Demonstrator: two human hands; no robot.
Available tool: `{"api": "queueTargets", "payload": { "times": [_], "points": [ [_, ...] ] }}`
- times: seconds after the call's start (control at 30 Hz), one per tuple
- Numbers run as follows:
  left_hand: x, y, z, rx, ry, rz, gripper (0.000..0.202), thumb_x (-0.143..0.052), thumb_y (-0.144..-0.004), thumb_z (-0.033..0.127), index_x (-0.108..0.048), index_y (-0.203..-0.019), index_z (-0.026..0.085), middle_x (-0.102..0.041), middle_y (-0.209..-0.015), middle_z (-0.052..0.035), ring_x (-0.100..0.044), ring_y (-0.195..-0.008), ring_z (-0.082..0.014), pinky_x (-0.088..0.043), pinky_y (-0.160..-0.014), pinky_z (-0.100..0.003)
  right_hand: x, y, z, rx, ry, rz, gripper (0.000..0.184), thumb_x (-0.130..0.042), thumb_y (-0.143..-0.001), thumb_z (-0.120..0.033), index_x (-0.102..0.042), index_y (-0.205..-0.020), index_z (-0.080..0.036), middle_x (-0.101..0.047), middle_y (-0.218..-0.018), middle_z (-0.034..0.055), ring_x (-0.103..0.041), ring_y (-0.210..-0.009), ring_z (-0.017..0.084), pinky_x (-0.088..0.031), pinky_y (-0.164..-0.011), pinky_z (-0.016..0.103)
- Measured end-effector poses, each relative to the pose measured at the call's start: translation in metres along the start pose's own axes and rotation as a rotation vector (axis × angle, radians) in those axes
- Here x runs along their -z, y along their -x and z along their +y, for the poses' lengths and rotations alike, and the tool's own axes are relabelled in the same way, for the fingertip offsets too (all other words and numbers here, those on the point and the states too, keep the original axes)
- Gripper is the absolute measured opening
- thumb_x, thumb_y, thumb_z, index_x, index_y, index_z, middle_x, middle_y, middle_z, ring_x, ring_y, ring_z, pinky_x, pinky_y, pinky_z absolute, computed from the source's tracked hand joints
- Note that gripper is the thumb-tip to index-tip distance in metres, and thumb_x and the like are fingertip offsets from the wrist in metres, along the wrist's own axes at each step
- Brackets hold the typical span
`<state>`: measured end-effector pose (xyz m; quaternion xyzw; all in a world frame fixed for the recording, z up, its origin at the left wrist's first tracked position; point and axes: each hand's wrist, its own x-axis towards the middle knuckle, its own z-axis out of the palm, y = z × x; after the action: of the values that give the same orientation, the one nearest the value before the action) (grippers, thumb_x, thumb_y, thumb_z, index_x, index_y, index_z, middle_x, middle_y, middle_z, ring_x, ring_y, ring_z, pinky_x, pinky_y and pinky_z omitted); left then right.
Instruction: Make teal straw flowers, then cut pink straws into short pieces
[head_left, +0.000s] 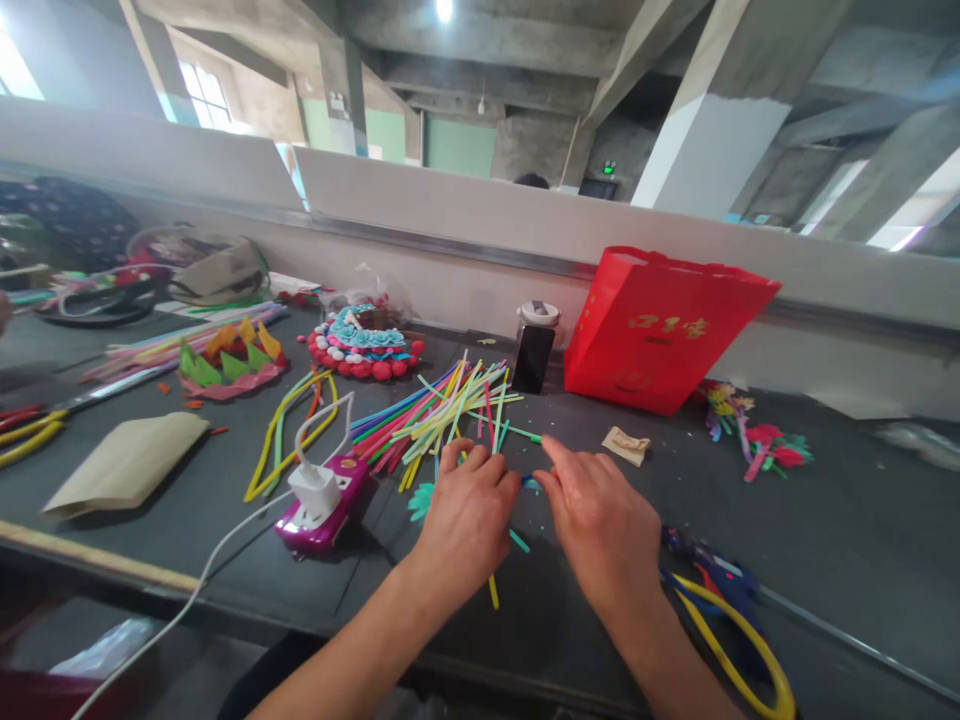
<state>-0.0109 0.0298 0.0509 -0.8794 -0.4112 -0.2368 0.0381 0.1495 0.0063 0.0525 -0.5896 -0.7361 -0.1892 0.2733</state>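
Note:
My left hand (474, 505) is closed, its fingers curled over the black table beside a pile of coloured straws (450, 410). A short dark-blue straw piece (528, 479) shows between its fingertips and the thumb of my right hand (604, 520). My right hand is curled too, its index fingertip against the tip of a green straw (521, 433). A teal flower-like piece (422, 502) lies left of my left hand. A yellow straw (493, 592) and a teal straw (519, 541) poke out below it. What the palms cover is hidden.
A purple power socket with a white charger (315, 490) stands left. Behind are a phone (533, 358) against a cup (538, 313) and a red bag (660, 330). A glue gun (724, 575) and yellow-handled scissors (750, 640) lie right. A brown envelope (127, 462) lies left.

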Motion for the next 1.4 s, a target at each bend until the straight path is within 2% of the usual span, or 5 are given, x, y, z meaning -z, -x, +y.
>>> {"api": "queueTargets", "payload": {
  "times": [0.33, 0.6, 0.87, 1.1, 1.4],
  "points": [
    [-0.001, 0.001, -0.006, -0.101, 0.426, 0.046, 0.02, -0.044, -0.091, 0.01, -0.062, -0.097, 0.019, -0.066, -0.084, -0.0025, -0.061, -0.081, -0.0167, -0.027, -0.107, -0.046, 0.02, -0.014, 0.043, -0.21, -0.599, -0.41, 0.017, -0.062, -0.09, -0.034, -0.069, -0.077, -0.024, -0.069, -0.077, -0.0007, -0.062, -0.075, 0.019, -0.042, -0.069, 0.028],
    [0.004, 0.002, 0.005, 0.369, 1.181, -0.013, 0.019, -0.055, -0.091, 0.034, -0.063, -0.086, 0.017, -0.062, -0.073, -0.0008, -0.055, -0.07, -0.0141, -0.041, -0.065, -0.025, 0.021, -0.01, 0.057, -0.398, -1.326, -0.72, 0.027, -0.066, -0.085, -0.045, -0.071, -0.094, -0.02, -0.044, -0.057, -0.0059, -0.031, -0.048, 0.008, -0.021, -0.045, 0.021],
    [-0.002, 0.0, 0.0, 0.489, 1.171, 0.077, 0.019, -0.057, -0.087, 0.033, -0.065, -0.089, 0.016, -0.065, -0.074, -0.0017, -0.055, -0.068, -0.0143, -0.043, -0.065, -0.025, 0.009, -0.009, 0.033, -0.404, -1.156, -0.516, 0.02, -0.061, -0.085, -0.034, -0.074, -0.083, -0.019, -0.063, -0.074, 0.0018, -0.047, -0.059, 0.011, -0.032, -0.049, 0.021],
    [0.0, -0.001, 0.003, 0.436, 0.868, 0.202, 0.022, -0.055, -0.087, 0.026, -0.071, -0.098, 0.017, -0.071, -0.092, -0.006, -0.061, -0.086, -0.0194, -0.044, -0.079, -0.03, 0.02, -0.01, 0.022, -0.449, -1.163, -0.553, 0.025, -0.055, -0.089, -0.034, -0.071, -0.088, -0.016, -0.041, -0.056, -0.0055, -0.031, -0.049, 0.008, -0.022, -0.045, 0.022],
    [0.002, -0.003, 0.004, 0.532, 1.345, 0.04, 0.018, -0.059, -0.086, 0.03, -0.066, -0.087, 0.013, -0.06, -0.066, 0.0, -0.052, -0.064, -0.0118, -0.041, -0.063, -0.023, 0.02, -0.011, 0.009, -0.203, -0.802, -0.27, 0.018, -0.054, -0.093, -0.029, -0.068, -0.085, -0.021, -0.069, -0.079, -0.0009, -0.063, -0.077, 0.016, -0.044, -0.072, 0.023]
  ]
}}
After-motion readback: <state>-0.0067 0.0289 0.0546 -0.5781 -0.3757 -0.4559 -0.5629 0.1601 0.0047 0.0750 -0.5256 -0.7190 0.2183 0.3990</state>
